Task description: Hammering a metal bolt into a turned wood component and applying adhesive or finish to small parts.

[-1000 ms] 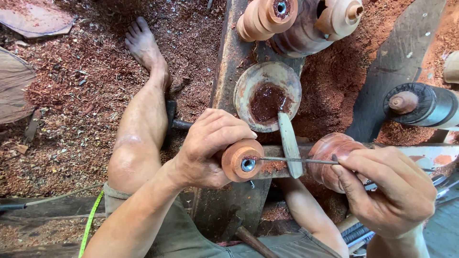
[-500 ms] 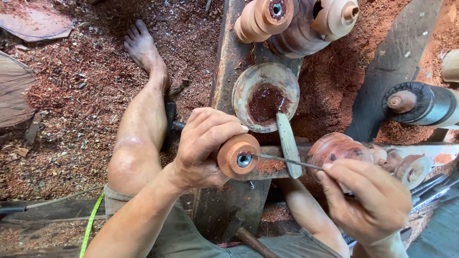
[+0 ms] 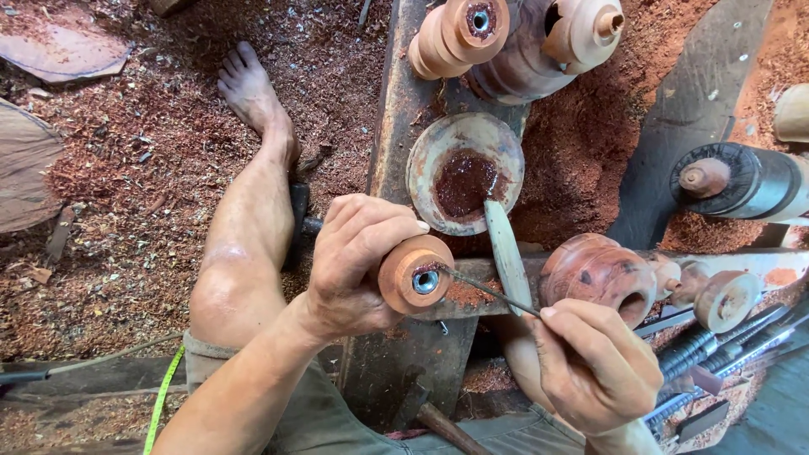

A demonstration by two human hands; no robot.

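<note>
My left hand (image 3: pixel 358 261) grips a round turned wooden piece (image 3: pixel 413 274) with a metal-lined hole in its end face. My right hand (image 3: pixel 594 366) holds a thin metal rod (image 3: pixel 489 291), and the rod's tip sits at that hole. Red paste lies smeared on the plank just under the rod. Beyond the piece stands a shallow bowl (image 3: pixel 438 147) with dark red paste in it. A flat pale stick (image 3: pixel 506 253) leans out of the bowl toward me.
A hollow turned wooden cup (image 3: pixel 598 274) lies right of the rod, with smaller turned knobs (image 3: pixel 725 299) beside it. Several turned pieces (image 3: pixel 514 34) stand at the top. A black cylinder (image 3: pixel 746 181) is at right. My bare leg (image 3: pixel 249 227) rests on red wood shavings (image 3: pixel 126 168).
My right hand has pulled back toward me and lower. The rod now slants up to the hole instead of lying level. The wooden piece has turned its end face more toward me.
</note>
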